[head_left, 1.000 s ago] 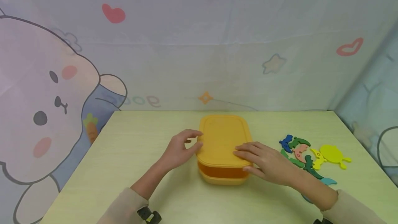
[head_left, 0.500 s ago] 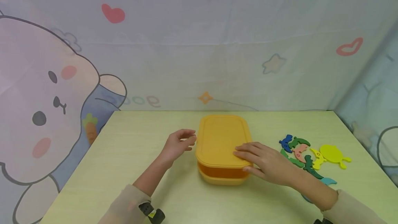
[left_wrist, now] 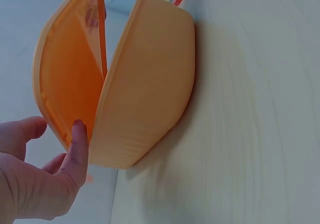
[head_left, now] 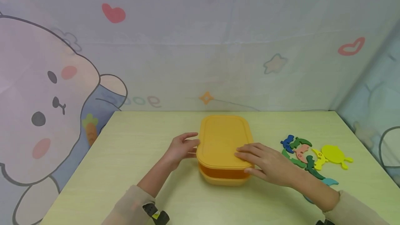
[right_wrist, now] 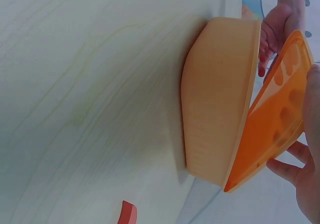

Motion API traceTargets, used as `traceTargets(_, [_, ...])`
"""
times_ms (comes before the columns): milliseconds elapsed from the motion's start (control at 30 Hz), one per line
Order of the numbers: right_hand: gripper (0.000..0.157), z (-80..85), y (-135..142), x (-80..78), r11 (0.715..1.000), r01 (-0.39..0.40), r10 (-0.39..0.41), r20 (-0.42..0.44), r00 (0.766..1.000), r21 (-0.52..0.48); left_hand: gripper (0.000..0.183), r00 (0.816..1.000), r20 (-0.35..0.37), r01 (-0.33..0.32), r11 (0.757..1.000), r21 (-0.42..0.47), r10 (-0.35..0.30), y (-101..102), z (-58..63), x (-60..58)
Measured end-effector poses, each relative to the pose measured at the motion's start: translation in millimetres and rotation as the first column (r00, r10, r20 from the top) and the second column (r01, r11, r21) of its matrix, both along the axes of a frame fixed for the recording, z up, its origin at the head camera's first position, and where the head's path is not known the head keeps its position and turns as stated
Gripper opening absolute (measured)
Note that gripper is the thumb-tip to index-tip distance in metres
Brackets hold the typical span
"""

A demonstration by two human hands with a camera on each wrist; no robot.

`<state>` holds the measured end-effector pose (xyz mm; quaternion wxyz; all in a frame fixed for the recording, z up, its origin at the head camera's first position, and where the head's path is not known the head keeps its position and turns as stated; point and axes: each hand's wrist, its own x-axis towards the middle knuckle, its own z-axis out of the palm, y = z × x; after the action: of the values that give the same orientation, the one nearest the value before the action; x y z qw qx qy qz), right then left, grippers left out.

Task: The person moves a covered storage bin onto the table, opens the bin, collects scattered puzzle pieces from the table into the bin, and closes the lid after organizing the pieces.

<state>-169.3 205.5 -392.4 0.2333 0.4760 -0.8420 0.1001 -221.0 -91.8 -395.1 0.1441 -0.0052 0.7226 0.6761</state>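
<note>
**Right hand (head_left: 267, 162) is gripping a tilted lid (head_left: 218, 138) over a yellow plastic box (head_left: 225, 182)**

The right hand is holding the lid by its right edge, fingers lying across the top and thumb sitting near the front corner. The left hand (head_left: 178, 150) is hovering at the lid's left edge, fingers loosely parted and gripping nothing; whether it is touching is hard to tell.

The lid's far end is meeting the box while the near end is standing clear, so the right hand is probably bearing most of the weight. If that hold were slipping, the lid could be dropping askew or nipping a left fingertip in the gap. Uneven pushing could also be sliding the box across the table (head_left: 140, 124).

The box is sitting upright, its orange inside partly showing; I cannot tell whether anything is lying in it. Outside, to the right, a yellow turtle-shaped piece (head_left: 332, 154), a dark green crocodile-like piece (head_left: 313, 167) and a pink crescent (head_left: 301, 152) are lying flat.
</note>
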Motion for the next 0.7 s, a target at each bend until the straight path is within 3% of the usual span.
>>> traceTargets(300, [0.044,-1.6,0.3,1.1,1.0,0.021,-0.021,0.01,1.0,0.018,0.049,1.0,0.019,0.01,0.999,0.03,-0.011,5.2,0.4,0.2])
traceTargets(700, [0.044,-5.3,0.7,0.0,1.0,-0.011,0.011,-0.02,1.0,0.003,0.05,0.999,0.046,-0.012,0.999,0.038,0.01,8.8,1.7,2.2])
